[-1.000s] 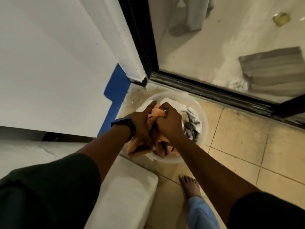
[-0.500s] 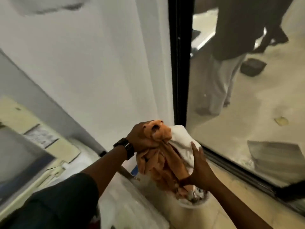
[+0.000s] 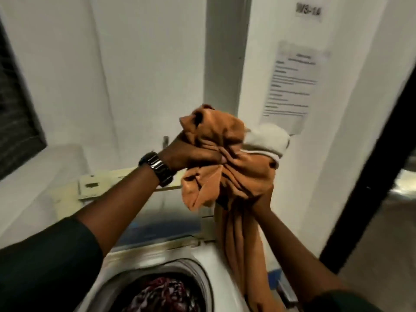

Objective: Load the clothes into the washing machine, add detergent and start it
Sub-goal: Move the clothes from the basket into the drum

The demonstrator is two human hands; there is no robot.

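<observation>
Clutching the orange bundle [image 3: 221, 158] above the washing machine [image 3: 216, 264]: left hand [image 3: 191, 154] fisted on top, right hand [image 3: 262, 199] gripped beneath; trailing tail right of drum might snag, white cloth [image 3: 266, 140] might drop

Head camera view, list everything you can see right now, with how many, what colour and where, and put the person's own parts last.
Orange cloth: one, orange, bunched in both hands above the washer, a length hanging down.
White cloth: one, off-white, gathered with the orange cloth at its right.
Washing machine: one, white, bottom centre, lid open.
Dark clothes: patterned dark red pile, inside the drum.
Paper notice: one, white, on the right wall.
Small label: one, top right, text blurred.
Wristwatch: one, black, left wrist.
Left hand: gripping the bundle.
Right hand: holding it from beneath.
</observation>
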